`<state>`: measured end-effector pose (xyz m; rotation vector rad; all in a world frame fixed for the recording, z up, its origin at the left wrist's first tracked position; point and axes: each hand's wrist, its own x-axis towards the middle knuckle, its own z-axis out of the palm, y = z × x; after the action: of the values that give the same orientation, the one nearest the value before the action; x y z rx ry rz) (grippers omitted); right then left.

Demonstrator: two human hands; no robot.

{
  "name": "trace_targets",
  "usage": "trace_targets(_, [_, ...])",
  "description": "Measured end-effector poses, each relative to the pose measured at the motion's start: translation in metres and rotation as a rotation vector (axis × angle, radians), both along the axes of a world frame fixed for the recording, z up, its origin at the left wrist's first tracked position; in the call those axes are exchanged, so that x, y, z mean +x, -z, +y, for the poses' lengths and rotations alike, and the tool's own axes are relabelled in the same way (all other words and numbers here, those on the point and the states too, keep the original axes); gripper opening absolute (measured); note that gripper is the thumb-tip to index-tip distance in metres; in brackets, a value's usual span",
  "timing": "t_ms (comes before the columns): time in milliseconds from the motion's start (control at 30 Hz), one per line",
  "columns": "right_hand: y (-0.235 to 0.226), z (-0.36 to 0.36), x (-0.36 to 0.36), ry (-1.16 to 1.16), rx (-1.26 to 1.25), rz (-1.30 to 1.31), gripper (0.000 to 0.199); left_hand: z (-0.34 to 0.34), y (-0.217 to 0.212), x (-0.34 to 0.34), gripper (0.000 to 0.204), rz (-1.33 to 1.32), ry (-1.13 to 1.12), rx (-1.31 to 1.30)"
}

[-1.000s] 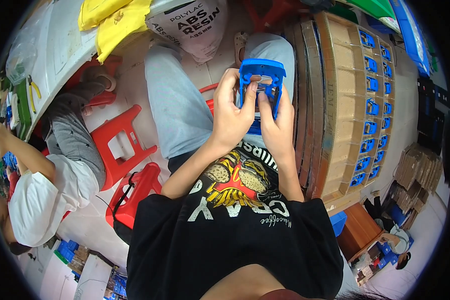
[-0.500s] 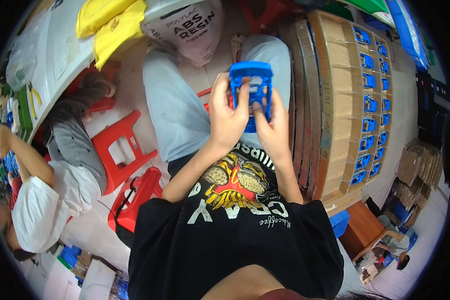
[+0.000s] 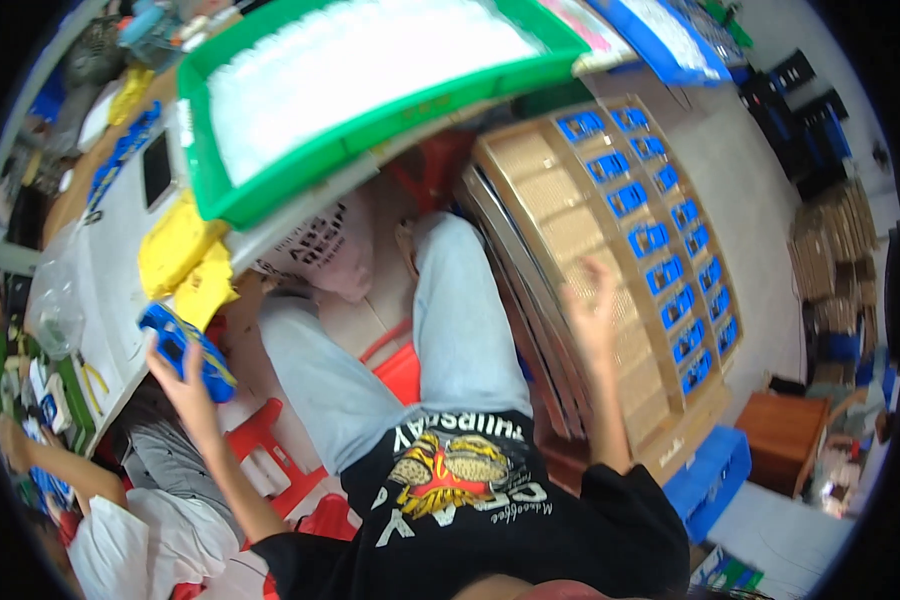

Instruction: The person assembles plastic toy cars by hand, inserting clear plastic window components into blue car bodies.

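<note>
My left hand [image 3: 183, 378] is out to the left by the table edge, its fingers closed round a blue plastic shell [image 3: 213, 378] shaped like a toy car body. A yellow bag or cloth [image 3: 185, 255] hangs over the table edge just beyond it. Farther right, my right hand [image 3: 592, 305] hovers over a divided cardboard box [image 3: 638, 365]. Its fingers look spread and slightly blurred, with nothing visible in them. Several similar blue car-like parts [image 3: 650, 238] sit in two rows of compartments on the box's right side.
A green tray [image 3: 390, 130] of white pieces stands on the table ahead. Below the table leans a pale printed sack [image 3: 335, 255]. Red stools [image 3: 270, 455] stand low on the left, near a co-worker in a white shirt [image 3: 155, 540]. A blue crate [image 3: 710, 480] lies behind the box.
Both hands were together on a blue shell above my lap. Now they are apart: the left holds a blue shell at the left, the right is over the box. The view has shifted.
</note>
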<state>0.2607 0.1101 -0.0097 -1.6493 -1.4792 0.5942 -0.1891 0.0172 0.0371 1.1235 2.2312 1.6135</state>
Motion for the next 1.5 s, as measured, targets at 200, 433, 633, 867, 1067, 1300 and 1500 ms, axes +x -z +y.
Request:
trace_targets(200, [0.082,0.072,0.212,0.284,0.176,-0.616,0.057,0.055,0.014,-0.207,0.052,0.628,-0.181,-0.404])
trace_targets(433, [0.09,0.104,0.211,0.377,0.051,-0.731,0.052,0.111,-0.03,-0.144,0.034,1.126,-0.405,-0.288])
trace_targets(633, [0.08,0.097,0.21,0.465,0.298,-0.673,0.042,0.25,-0.077,0.005,0.031,1.06,0.478,0.27])
trace_targets(867, [0.044,0.08,0.169,0.497,0.449,-0.601,0.048,0.352,-0.03,0.008,0.03,1.218,0.799,-0.115])
trace_targets(1067, [0.033,0.088,0.153,0.566,0.531,-0.773,0.051,0.321,-0.036,-0.023,0.017,1.416,0.642,-0.423])
trace_targets(1300, [0.033,0.073,0.169,0.644,0.835,-0.458,0.054,0.234,-0.071,0.016,0.009,1.089,0.393,0.423])
trace_targets(1500, [0.051,0.097,0.038,-0.17,0.245,0.676,0.065,0.067,-0.037,0.013,0.013,1.017,0.13,0.405])
